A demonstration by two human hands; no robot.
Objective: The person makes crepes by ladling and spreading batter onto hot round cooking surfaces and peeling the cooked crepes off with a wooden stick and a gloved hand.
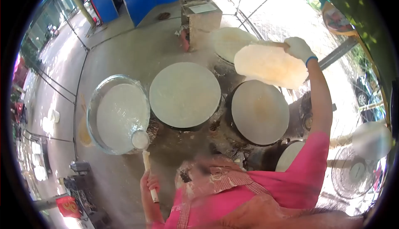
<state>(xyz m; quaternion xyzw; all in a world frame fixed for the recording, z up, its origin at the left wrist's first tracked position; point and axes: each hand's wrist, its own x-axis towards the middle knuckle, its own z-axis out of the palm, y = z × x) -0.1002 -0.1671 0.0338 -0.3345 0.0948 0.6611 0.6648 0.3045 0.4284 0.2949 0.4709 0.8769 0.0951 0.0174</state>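
Note:
My left hand (150, 183) is closed around the pale handle of a ladle (140, 139). The ladle's round bowl, filled with white batter, is over the near right rim of a large metal basin (92, 123) of white batter (119, 112). High on the right, my right hand (297, 48), in a white glove, grips the upper edge of a thin pale flatbread (270, 66) with light brown patches. A brownish strip runs along that edge; I cannot tell whether it is a stick. The flatbread hangs between two round griddles, partly covering the far one.
Round griddles carry pale sheets: a middle one (185, 94), a right one (260, 108) browned at its centre, and a far one (232, 41). Another (289, 156) is half hidden by my pink sleeve. A box-like stand (203, 23) is behind; a fan (355, 171) is at right.

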